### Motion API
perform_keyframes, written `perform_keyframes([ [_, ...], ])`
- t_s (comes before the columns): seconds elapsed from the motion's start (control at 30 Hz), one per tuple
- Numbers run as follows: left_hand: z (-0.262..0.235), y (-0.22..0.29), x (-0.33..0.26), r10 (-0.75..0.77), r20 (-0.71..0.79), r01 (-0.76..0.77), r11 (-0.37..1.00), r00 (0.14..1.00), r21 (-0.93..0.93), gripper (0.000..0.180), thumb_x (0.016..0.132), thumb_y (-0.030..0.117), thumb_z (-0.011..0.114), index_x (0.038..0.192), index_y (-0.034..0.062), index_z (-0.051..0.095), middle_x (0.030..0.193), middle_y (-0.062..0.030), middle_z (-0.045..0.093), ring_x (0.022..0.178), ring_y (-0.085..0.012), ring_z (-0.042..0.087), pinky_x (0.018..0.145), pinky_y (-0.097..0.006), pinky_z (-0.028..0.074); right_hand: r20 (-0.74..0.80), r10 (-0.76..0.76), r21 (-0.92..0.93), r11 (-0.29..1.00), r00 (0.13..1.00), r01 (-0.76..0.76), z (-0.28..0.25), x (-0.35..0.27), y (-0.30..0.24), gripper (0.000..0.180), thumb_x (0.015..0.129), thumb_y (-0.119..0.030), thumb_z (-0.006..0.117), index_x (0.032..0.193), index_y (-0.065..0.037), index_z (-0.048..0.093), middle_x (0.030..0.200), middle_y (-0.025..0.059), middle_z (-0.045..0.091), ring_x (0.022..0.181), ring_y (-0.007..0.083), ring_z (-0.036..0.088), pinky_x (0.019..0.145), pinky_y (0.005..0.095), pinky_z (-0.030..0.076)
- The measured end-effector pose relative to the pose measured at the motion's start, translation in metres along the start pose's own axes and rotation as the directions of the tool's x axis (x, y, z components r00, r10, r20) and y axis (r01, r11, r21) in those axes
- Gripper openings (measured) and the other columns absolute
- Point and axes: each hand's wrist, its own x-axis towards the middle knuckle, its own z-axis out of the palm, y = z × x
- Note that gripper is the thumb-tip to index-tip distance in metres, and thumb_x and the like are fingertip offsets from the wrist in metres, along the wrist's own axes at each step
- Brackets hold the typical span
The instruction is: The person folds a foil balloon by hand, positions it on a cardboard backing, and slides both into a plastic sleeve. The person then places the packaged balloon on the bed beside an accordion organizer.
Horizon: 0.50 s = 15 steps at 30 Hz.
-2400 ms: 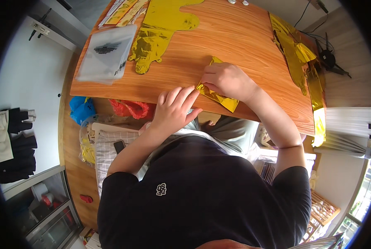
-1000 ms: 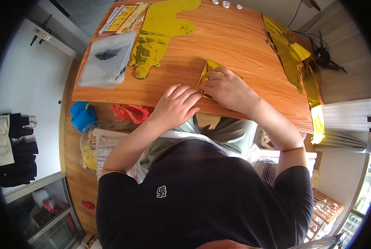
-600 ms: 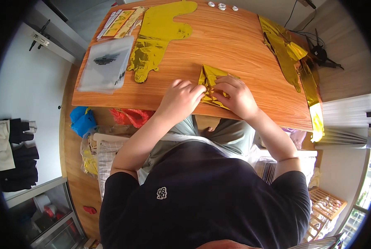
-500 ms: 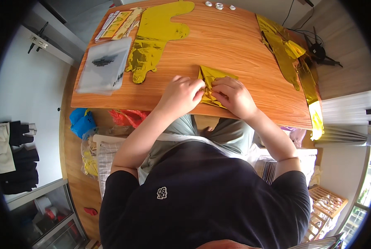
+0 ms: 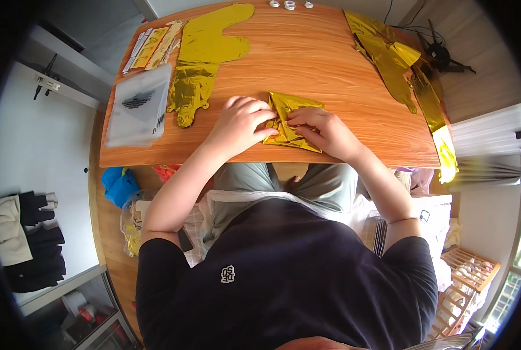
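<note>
I'm apparently folding gold foil [image 5: 286, 137], left hand [image 5: 237, 125] at its nine o'clock, right hand [image 5: 325, 132] at three, both half-curled, grip unclear; pressing seems due.

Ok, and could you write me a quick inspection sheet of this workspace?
Surface: wood-grain table, bare across much of its middle.
Job's things: folded gold foil near the front edge, creased.
Clutter: flat gold sheet, clear sleeves and cards on the left; small white rolls at the back; more gold film on the right, reaching past the edge.
Hands: left hand and right hand both on the folded foil; whether either pinches it is unclear.
Cables: thin dark cable at back right, near a black device; ends unclear.
Surroundings: hanging clothes on the left, wooden rack on the right.
</note>
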Motion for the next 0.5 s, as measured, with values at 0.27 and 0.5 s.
perform_keyframes([
  [0.27,0.007,-0.005,0.006,0.166,-0.001,-0.165,0.982,0.986,0.089,0.027,0.091,0.033,0.076,0.109,0.0127,0.077,0.119,-0.0015,0.071,0.117,-0.0238,0.063,0.106,-0.045,0.044,0.016,0.092,0.127,0.988,0.996,-0.093,-0.006,0.001,0.009,0.023,0.097,0.0,0.067,0.119,0.001,0.072,0.124,0.0153,0.073,0.118,0.0304,0.068,0.104,0.0382,0.052],
  [0.5,0.009,-0.007,0.016,0.141,-0.013,-0.141,0.99,0.99,0.025,0.042,0.089,0.031,0.079,0.124,0.0135,0.064,0.148,-0.0056,0.052,0.132,-0.0293,0.052,0.111,-0.051,0.04,0.001,0.065,0.107,0.992,0.998,-0.065,-0.007,-0.004,0.023,0.024,0.096,-0.001,0.068,0.12,0.0,0.072,0.123,0.0158,0.073,0.117,0.0306,0.069,0.104,0.0381,0.052],
])
